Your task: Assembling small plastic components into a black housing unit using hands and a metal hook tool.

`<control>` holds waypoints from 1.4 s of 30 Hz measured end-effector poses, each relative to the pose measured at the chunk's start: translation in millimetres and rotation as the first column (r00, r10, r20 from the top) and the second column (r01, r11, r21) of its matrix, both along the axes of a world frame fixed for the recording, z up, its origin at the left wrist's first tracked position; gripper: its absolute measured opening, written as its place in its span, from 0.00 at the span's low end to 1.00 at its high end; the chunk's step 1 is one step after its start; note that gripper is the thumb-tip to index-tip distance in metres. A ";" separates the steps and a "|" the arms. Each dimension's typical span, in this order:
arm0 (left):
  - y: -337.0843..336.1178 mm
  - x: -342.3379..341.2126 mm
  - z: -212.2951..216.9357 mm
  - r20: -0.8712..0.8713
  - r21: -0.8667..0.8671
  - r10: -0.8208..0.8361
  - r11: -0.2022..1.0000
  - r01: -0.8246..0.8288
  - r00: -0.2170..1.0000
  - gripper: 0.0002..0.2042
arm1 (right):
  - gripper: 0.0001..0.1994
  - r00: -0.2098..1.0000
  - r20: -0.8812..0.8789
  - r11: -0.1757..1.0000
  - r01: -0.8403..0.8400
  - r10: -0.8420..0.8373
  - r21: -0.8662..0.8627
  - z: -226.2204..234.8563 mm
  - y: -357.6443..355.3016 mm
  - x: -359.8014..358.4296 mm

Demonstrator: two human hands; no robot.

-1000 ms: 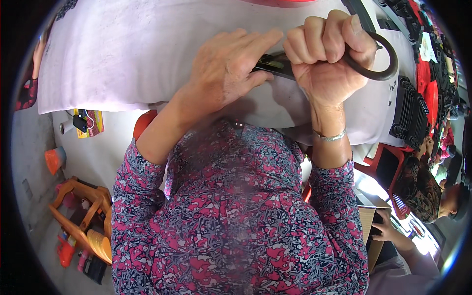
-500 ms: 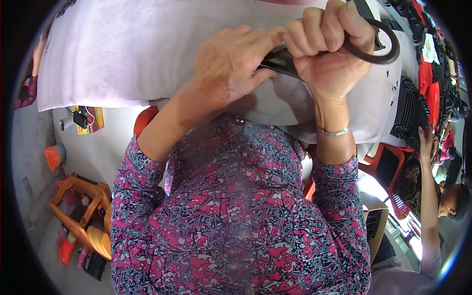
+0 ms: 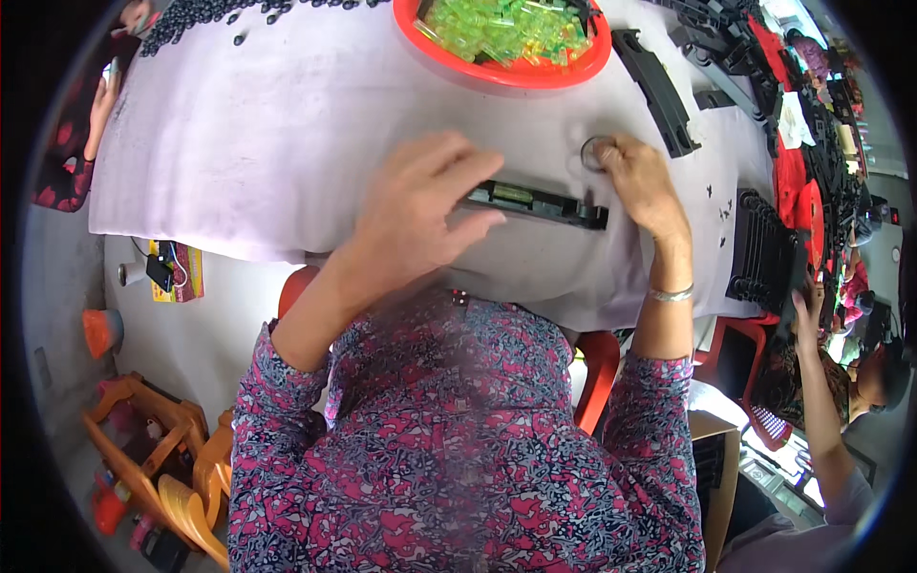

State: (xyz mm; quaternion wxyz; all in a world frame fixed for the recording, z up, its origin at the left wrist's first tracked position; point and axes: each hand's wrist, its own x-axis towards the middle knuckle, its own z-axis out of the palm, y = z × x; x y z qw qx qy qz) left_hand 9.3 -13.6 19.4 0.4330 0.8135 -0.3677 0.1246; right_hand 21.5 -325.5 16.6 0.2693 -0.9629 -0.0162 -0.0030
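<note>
A black spirit level body [image 3: 554,206] with a yellow-green vial in it lies on the pale cloth, between my two hands. My left hand [image 3: 415,210] hovers by its left end, slightly blurred, with thumb and fingers spread and nothing in them. Beyond the level's right end, my right hand [image 3: 645,181] is closed on a dark ring [image 3: 585,153], held by the fingertips. Whether the ring belongs to a longer tool is hidden by the hand and blur.
A red basin [image 3: 506,74] of yellow-green vials stands at the far middle. Right of it lies a long black plastic part [image 3: 657,94]. Small black pieces [image 3: 239,40] are scattered far left, and black frames [image 3: 755,246] are stacked at right. Other people sit around the table.
The level body, earlier held between both hands, now lies on the cloth. Both hands have come apart, and the right has moved with the ring. The view has shifted, bringing the basin in.
</note>
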 end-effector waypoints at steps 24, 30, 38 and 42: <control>-11.2 -0.5 -24.3 0.047 0.064 0.034 0.997 -0.037 0.998 0.18 | 0.12 0.852 0.519 0.988 -0.005 -0.077 0.154 9.5 30.0 180.3; -9.3 -2.6 -22.1 0.010 0.103 0.028 0.994 -0.029 1.000 0.18 | 0.14 0.854 0.507 0.993 -0.119 0.114 -0.023 8.3 54.1 213.6; -8.8 -0.7 -25.9 0.027 0.089 0.013 0.996 -0.015 1.000 0.18 | 0.13 0.873 0.482 0.997 -0.070 0.075 -0.028 1.1 55.3 214.8; -8.1 -0.9 -27.0 0.030 0.091 0.022 0.996 -0.025 0.999 0.18 | 0.10 0.890 0.455 0.997 -0.022 -0.013 0.072 16.5 62.4 187.4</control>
